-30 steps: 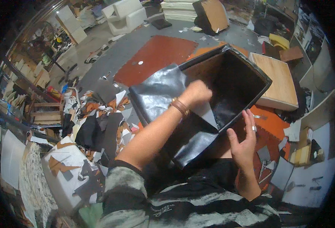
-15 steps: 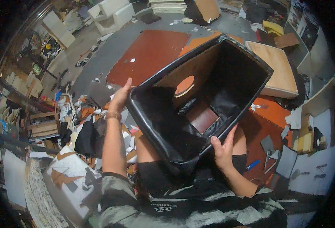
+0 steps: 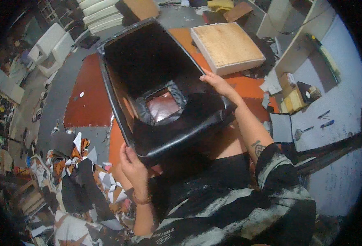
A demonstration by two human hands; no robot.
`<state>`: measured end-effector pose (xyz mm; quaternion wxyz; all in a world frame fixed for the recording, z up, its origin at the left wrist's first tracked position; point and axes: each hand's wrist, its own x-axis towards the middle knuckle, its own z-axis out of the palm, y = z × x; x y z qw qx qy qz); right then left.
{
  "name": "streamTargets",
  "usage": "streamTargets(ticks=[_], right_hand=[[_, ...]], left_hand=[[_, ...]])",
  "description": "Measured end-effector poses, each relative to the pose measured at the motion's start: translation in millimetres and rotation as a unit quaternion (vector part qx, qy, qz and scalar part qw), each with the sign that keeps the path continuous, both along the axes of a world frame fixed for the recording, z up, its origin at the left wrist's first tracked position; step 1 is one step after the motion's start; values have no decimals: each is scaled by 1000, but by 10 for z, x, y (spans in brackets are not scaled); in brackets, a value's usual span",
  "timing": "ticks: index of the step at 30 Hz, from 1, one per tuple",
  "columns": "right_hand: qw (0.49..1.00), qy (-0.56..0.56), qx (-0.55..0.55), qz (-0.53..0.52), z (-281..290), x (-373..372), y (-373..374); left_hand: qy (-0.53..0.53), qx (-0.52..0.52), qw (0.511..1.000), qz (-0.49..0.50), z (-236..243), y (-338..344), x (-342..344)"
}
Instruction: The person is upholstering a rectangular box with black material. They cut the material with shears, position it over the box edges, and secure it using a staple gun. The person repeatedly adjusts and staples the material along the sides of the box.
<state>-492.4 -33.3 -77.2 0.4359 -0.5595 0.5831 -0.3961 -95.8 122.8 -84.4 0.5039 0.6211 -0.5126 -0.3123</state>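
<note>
A deep open box covered in black leather-like material (image 3: 144,53) is tilted over my lap, its inside facing me. Its left inner wall shows bare board with a cutout seen nearly edge-on. A rectangular opening (image 3: 163,107) in the bottom is framed by wrinkled black covering. My left hand (image 3: 134,169) grips the rim at the near left corner, with its fingers partly hidden. At the right edge, my right hand (image 3: 222,87) is closed around the rim, thumb over the edge.
A shallow box with a tan top (image 3: 229,46) lies beyond on orange sheets. Scraps of material (image 3: 80,180) are heaped at my left. At right, a yellow block (image 3: 292,101) and a blue pen (image 3: 327,123) rest by a pale panel. White foam blocks (image 3: 53,45) stand far left.
The black box has turned counterclockwise and tipped, bringing its bottom opening into fuller view. My left hand now sits nearer me and my right hand farther up the right side. The view has swung right.
</note>
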Motion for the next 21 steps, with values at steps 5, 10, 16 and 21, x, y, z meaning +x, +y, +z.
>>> streamTargets(ticks=[5,10,16,21], right_hand=[[994,110,7,15,-58,-254,153],[981,176,80,23,481,-188,506],[951,304,-38,-50,310,77,925],[963,241,23,-116,351,503,1682]], left_hand=[[-46,-116,992,6,10,0,-303],[-197,-38,976,-80,279,-338,-168],[-288,-39,956,-50,263,-278,-155],[-327,-28,941,-82,166,-36,164]])
